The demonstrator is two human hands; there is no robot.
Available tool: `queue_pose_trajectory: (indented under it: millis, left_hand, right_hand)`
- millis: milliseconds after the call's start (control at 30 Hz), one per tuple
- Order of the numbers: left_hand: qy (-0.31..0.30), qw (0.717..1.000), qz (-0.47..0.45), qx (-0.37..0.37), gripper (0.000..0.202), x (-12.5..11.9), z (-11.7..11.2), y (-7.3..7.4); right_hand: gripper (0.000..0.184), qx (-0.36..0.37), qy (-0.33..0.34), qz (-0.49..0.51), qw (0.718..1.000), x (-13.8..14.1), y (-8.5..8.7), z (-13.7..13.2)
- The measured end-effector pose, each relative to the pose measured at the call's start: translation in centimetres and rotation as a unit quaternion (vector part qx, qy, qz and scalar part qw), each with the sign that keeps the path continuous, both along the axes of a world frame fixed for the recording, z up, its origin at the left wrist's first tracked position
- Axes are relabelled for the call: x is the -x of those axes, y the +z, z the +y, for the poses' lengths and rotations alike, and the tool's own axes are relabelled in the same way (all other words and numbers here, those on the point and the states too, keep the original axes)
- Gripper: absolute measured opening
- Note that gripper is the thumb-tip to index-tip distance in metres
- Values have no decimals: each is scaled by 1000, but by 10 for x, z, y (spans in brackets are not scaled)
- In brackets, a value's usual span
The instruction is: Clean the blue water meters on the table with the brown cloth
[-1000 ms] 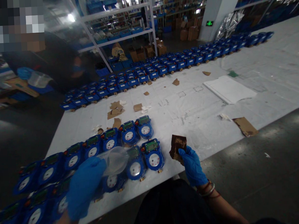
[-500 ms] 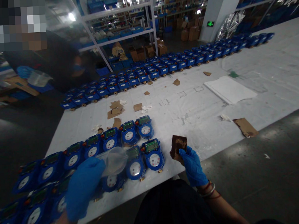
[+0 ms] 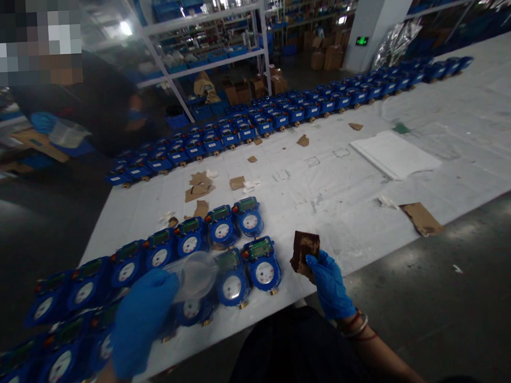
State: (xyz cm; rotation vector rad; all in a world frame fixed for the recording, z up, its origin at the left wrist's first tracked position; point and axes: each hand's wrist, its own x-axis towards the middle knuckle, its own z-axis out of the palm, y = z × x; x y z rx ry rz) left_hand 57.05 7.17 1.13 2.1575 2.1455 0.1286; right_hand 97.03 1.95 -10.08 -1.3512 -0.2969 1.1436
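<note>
My left hand (image 3: 144, 317), in a blue glove, is closed on a clear plastic cup (image 3: 196, 276) tilted over the near row of meters. Through its see-through wall parts of the meters show; its contents I cannot make out. In my gloved right hand (image 3: 331, 284) a torn piece of cardboard (image 3: 305, 250), stained dark brown, is pinched between thumb and fingers. It is held up beside the end of the near rows. The closest blue water meter (image 3: 263, 265) there has a white round dial and a green circuit board on top. A second blue meter (image 3: 232, 283) stands left of it.
Long rows of blue meters (image 3: 281, 118) line the table's far edge. Cardboard scraps (image 3: 199, 186) and a stack of white sheets (image 3: 394, 154) lie on the white table (image 3: 289, 184). A co-worker (image 3: 105, 102) stands beyond, a gloved hand holding a clear container (image 3: 68, 134).
The view has shifted very slightly. Both my hands keep the same pose, with the cup and the cardboard still in them.
</note>
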Motion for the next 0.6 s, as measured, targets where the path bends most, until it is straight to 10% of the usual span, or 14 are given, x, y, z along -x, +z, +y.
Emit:
queue_pose_trajectory:
  millis: [600]
  left_hand:
    - [34,999,11,32,30,5,-3,2]
  right_hand:
    - [51,9,2,-1,1000,-1,0,-1]
